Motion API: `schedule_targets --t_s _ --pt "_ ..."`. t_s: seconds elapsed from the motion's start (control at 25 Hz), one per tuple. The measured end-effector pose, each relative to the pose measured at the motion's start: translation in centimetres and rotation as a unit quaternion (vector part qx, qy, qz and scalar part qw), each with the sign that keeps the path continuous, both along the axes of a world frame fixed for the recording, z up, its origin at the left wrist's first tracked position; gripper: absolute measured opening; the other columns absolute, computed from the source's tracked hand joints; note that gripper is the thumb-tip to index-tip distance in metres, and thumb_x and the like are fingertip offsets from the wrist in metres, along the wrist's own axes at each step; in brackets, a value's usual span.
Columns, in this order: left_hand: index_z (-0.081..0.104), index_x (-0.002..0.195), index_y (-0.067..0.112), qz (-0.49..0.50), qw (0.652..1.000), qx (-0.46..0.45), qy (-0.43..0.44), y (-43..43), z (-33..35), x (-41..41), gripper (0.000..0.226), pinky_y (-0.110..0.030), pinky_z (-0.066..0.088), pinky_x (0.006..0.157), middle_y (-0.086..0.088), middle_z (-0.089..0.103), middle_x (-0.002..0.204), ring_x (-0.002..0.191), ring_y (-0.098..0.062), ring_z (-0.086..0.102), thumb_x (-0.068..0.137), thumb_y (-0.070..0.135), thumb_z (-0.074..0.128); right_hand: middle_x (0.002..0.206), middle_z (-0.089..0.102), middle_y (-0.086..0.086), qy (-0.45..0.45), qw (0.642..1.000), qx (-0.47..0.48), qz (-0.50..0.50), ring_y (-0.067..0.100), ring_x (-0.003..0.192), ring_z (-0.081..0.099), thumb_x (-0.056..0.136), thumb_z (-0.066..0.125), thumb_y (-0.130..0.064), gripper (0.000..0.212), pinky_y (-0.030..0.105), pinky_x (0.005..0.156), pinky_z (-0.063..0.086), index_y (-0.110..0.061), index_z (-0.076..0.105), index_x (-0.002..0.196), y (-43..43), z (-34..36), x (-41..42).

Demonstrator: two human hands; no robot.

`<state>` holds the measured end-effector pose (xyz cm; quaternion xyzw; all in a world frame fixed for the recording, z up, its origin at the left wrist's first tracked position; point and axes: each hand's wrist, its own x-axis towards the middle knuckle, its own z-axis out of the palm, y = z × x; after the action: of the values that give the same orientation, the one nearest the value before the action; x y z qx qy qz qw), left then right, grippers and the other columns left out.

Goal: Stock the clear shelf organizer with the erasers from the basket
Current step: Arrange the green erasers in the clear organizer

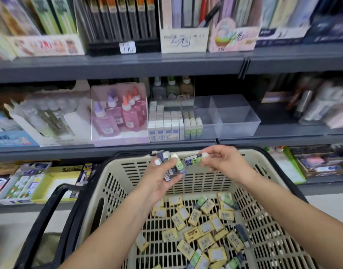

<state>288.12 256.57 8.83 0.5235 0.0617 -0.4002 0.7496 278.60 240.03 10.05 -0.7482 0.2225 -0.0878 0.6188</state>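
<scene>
Stock as I see it through the head camera:

- Left hand [161,179]: palm up over the far end of the basket [205,181], fingers curled round a bundle of erasers [171,166] in green-and-white and blue sleeves. Motion blur keeps me from a firm count; it looks like three or four.
- Right hand [224,162]: raised just beside the left, thumb and fingertips pinching a single eraser [194,159] by one end, its other end pointing toward the bundle, not touching it.
- Basket: cream slotted plastic with black handles, directly below both hands. Loose erasers [201,230] lie scattered flat on its floor, mostly yellow-wrapped, a few green.
- Clear organizer [234,117]: on the grey shelf [50,152] above and behind the basket. Stocked erasers [166,125] stand upright in rows in its left compartments, white-and-blue ones leftmost, green ones next.
- Glue bottles [126,113]: pink and purple, in a display box touching the organizer's left side.
</scene>
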Motion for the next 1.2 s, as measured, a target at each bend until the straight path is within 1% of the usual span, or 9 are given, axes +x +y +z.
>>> schedule_targets --t_s 0.28,0.4,0.52,0.64,0.76,0.84,0.96,1.08,1.2 --pt "0.056 0.091 0.011 0.005 0.996 -0.005 -0.093 -3.2 3.3 4.2 0.018 -0.022 0.054 0.052 -0.009 0.064 0.085 0.073 -0.022 0.062 0.083 -0.004 0.062 0.080 0.070 0.008 -0.056 0.992 -0.065 -0.098 0.008 0.068 0.070 0.083 0.066 -0.004 0.014 0.017 0.056 0.053 -0.018 0.062 0.081 -6.6 4.4 5.3" --pt "0.056 0.090 0.012 0.017 0.994 -0.005 -0.103 -3.8 3.6 5.8 0.017 -0.022 0.053 0.051 -0.009 0.063 0.086 0.074 -0.022 0.061 0.083 -0.002 0.063 0.081 0.068 0.002 -0.022 0.952 -0.274 -0.138 0.015 0.078 0.065 0.082 0.067 -0.015 0.006 0.022 0.071 0.047 -0.018 0.062 0.080 -8.8 5.4 8.2" --pt "0.056 0.089 0.013 0.028 0.995 -0.004 -0.099 -3.7 3.4 7.0 0.017 -0.022 0.052 0.049 -0.009 0.063 0.084 0.072 -0.021 0.062 0.083 -0.002 0.063 0.091 0.069 0.003 0.048 0.908 -0.408 -0.081 0.019 0.084 0.061 0.085 0.060 -0.017 0.008 0.015 0.069 0.038 -0.019 0.065 0.090 -9.0 5.4 11.0" --pt "0.056 0.091 0.012 0.026 0.995 -0.005 -0.091 -3.4 2.9 7.5 0.017 -0.022 0.052 0.049 -0.008 0.064 0.082 0.067 -0.019 0.063 0.083 -0.002 0.063 0.105 0.069 0.004 0.162 0.898 -0.409 -0.001 0.024 0.097 0.062 0.089 0.054 -0.017 0.013 0.025 0.084 0.047 -0.021 0.064 0.097 -8.6 5.0 13.0" --pt "0.057 0.092 0.011 0.022 0.996 -0.008 -0.088 -3.4 2.5 7.7 0.017 -0.021 0.052 0.050 -0.008 0.065 0.082 0.067 -0.019 0.063 0.083 -0.002 0.063 0.122 0.062 0.005 0.220 0.868 -0.437 0.083 0.027 0.111 0.056 0.095 0.048 -0.017 0.021 0.028 0.091 0.044 -0.017 0.063 0.109 -8.5 4.7 13.8" --pt "0.058 0.092 0.011 0.019 0.996 -0.010 -0.087 -3.6 2.5 7.9 0.017 -0.022 0.052 0.050 -0.009 0.064 0.084 0.071 -0.020 0.062 0.083 -0.002 0.064 0.120 0.061 0.011 0.231 0.857 -0.445 0.115 0.029 0.106 0.057 0.095 0.041 -0.008 0.025 0.031 0.088 0.046 -0.005 0.062 0.108 -8.7 4.6 13.8" --pt "0.058 0.090 0.012 0.007 0.996 -0.010 -0.089 -4.0 2.7 7.7 0.016 -0.022 0.052 0.051 -0.008 0.064 0.083 0.071 -0.020 0.061 0.083 -0.001 0.064 0.112 0.061 0.022 0.249 0.852 -0.437 0.148 0.036 0.102 0.060 0.093 0.037 0.000 0.023 0.046 0.089 0.049 0.006 0.059 0.099 -9.0 4.4 13.9" --pt "0.057 0.092 0.014 -0.011 0.996 -0.001 -0.086 -4.5 2.9 7.4 0.016 -0.025 0.051 0.052 -0.008 0.062 0.084 0.070 -0.019 0.059 0.083 0.003 0.065 0.109 0.061 0.023 0.266 0.830 -0.462 0.166 0.037 0.100 0.059 0.093 0.035 -0.002 0.025 0.038 0.081 0.049 0.006 0.059 0.098 -8.9 4.6 14.0" --pt "0.055 0.105 0.015 -0.015 0.997 0.010 -0.073 -4.7 3.0 7.3 0.027 -0.033 0.053 0.058 -0.010 0.060 0.097 0.088 -0.025 0.059 0.083 0.005 0.066 0.116 0.061 0.013 0.230 0.818 -0.510 0.134 0.032 0.104 0.055 0.095 0.038 -0.011 0.026 0.027 0.079 0.040 -0.005 0.061 0.105 -8.2 5.4 13.2"
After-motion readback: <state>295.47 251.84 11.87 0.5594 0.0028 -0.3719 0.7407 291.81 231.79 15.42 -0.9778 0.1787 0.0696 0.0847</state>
